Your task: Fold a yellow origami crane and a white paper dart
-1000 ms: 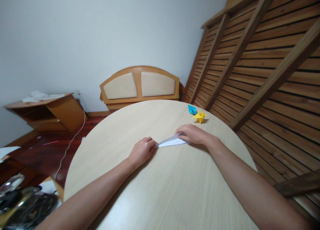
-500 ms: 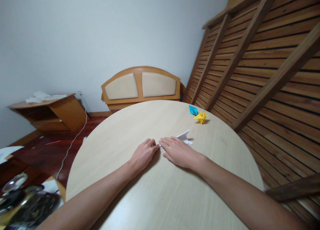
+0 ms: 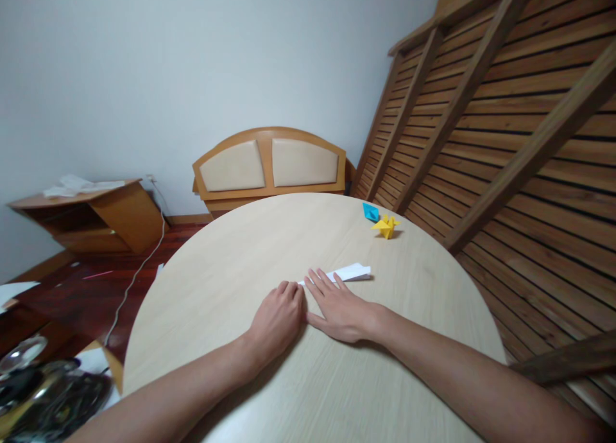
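A narrow, folded strip of white paper (image 3: 355,273) lies on the round, pale wooden table (image 3: 216,257), tapering to a point at its left end. My left hand (image 3: 280,316) is curled with its fingers closed at that pointed tip; the fingertips themselves are hidden. Resting flat across the paper's left part is my right hand (image 3: 339,307), palm down, fingers spread and thumb stretched toward the left hand. Farther back on the right stand a yellow origami figure (image 3: 385,226) and a blue folded-paper boat (image 3: 370,212), close together.
Behind the table is a headboard (image 3: 269,185) with two cream panels. A slatted wooden frame (image 3: 481,147) leans along the right. To the left are a low cabinet (image 3: 120,215), a white cable (image 3: 132,279) on the floor, and a cluttered box (image 3: 58,385).
The paper's raised right flap now lies flat. My right hand has spread its fingers and shifted slightly nearer to me; my left hand has curled more and also moved slightly nearer.
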A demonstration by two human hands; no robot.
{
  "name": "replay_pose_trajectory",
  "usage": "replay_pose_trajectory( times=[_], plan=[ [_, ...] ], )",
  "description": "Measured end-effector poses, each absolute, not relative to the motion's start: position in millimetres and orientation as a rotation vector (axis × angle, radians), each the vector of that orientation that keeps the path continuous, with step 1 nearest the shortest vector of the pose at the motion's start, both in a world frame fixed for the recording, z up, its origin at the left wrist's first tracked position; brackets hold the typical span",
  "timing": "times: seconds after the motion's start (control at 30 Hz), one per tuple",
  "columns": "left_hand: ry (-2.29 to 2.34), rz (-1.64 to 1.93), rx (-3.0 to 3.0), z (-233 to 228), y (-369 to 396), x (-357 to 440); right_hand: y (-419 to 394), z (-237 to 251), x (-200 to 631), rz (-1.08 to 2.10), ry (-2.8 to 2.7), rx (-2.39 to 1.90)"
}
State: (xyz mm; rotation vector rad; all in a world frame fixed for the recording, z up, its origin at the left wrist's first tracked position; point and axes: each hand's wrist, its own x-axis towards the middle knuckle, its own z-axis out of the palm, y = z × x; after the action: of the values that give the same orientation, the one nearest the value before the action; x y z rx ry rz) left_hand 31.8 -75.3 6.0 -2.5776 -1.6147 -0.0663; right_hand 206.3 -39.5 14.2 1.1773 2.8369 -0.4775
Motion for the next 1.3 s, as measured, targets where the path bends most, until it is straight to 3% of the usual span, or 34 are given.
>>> replay_pose_trajectory(
  times=[0.17, 0.5, 0.8, 0.97, 1.1, 1.3],
  plan=[
    [-1.519, -0.332, -2.746, -1.0, -74.2, 22.5, -43.0, 12.4, 206.3, -0.479, 2.846, 1.211],
    [-1.560, -0.174, -2.667, -4.9, -79.8, 26.8, -32.4, 5.6, 245.5, -0.502, 2.836, 1.312],
    [-1.575, -0.219, -2.675, 0.2, -79.6, 30.2, -17.8, -2.7, 290.6, -0.282, 2.716, 1.571],
    [-1.604, -0.282, -2.617, 0.0, -77.6, 32.3, -13.5, -1.2, 275.8, 0.056, 2.619, 1.807],
    [-1.621, -0.304, -2.563, -1.0, -72.1, 32.5, -15.8, 9.3, 247.6, 0.449, 2.846, 1.658],
    [-1.668, -0.404, -2.579, -0.5, -56.1, 22.8, -12.4, 18.9, 209.8, 0.245, 2.994, 1.429]
  ],
)
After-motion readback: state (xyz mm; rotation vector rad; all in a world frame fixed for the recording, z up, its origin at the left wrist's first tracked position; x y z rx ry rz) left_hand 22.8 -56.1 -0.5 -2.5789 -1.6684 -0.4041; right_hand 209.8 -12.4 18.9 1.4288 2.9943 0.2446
